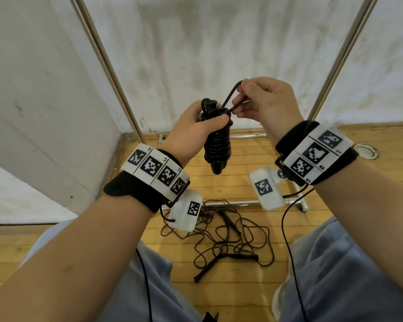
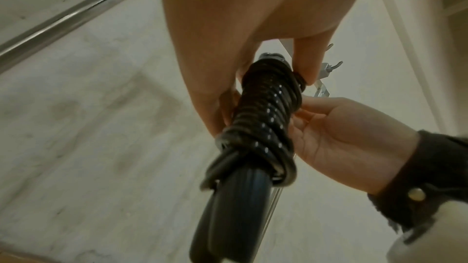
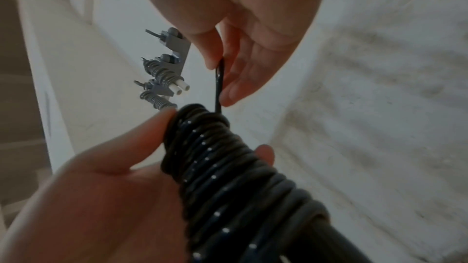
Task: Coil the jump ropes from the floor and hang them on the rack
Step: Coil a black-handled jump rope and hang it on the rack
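**One rope bundled, more loose on the floor**

Left hand grips a glossy black jump rope wound tightly round its paired handles, thumb across the upper turns. Right hand pinches the free black cord loop just above the left fingers. The bundle looks light; the cord slick and springy, likely to unwind unless held at the top wraps. Below the hands, on the wooden floor: a tangle of thin dark ropes, count unclear, at least three handles showing. Two coiled ropes already hang on grey rack hooks.
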